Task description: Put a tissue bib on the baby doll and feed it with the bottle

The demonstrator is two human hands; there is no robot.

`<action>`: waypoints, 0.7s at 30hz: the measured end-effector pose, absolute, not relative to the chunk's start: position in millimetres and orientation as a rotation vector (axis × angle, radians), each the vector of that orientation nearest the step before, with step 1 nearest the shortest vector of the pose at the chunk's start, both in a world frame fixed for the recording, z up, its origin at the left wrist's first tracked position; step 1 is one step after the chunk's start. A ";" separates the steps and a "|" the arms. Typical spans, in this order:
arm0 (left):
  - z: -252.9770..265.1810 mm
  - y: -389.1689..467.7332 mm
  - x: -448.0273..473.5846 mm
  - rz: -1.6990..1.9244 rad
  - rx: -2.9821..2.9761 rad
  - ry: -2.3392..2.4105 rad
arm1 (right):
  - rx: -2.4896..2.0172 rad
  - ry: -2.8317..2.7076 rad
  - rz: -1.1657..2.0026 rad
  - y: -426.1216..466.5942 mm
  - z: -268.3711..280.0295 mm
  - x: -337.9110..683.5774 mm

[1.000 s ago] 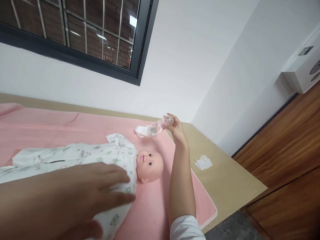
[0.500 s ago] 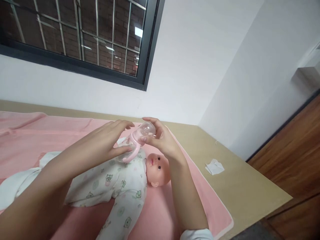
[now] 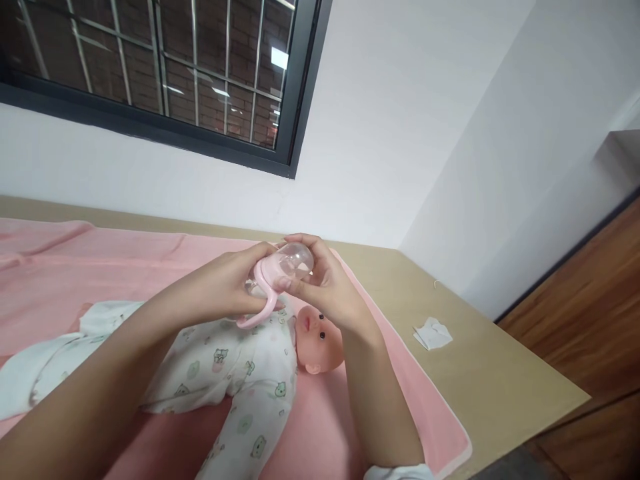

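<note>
A baby bottle (image 3: 273, 273) with a pink collar, pink handle and clear cap is tilted above the chest of a baby doll (image 3: 320, 340). My left hand (image 3: 237, 280) wraps round the bottle's body, its thumb by the handle. At the capped end, my right hand (image 3: 317, 277) grips the bottle, thumb on the pink collar and fingers behind the clear dome. The doll lies on its back in white patterned clothes (image 3: 210, 360), its head toward the right. My forearms hide part of the doll.
Under the doll a pink blanket (image 3: 320, 413) covers much of the wooden tabletop (image 3: 480, 373). A crumpled white tissue (image 3: 433, 333) lies to the right. Behind are a white wall and a barred window (image 3: 165, 73); a wooden panel (image 3: 575, 280) stands at the right.
My left hand has closed round the bottle's body; before, its fingers were spread around it. My right hand keeps hold of the capped end. The doll has not visibly moved.
</note>
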State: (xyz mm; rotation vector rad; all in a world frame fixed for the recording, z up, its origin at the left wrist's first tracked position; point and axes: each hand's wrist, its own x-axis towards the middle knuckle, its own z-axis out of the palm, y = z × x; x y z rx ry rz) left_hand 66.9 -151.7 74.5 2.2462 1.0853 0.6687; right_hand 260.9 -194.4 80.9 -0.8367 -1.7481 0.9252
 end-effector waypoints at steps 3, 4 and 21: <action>74.8 -154.0 67.7 0.641 2.330 1.199 | -0.974 -1.795 0.817 -199.9 84.2 264.3; 74.9 -155.1 68.2 0.651 2.361 1.241 | -1.017 -1.799 0.772 -201.2 84.8 264.7; 66.6 -155.1 62.9 0.662 2.647 1.115 | -1.078 -1.890 0.586 -197.7 80.8 267.4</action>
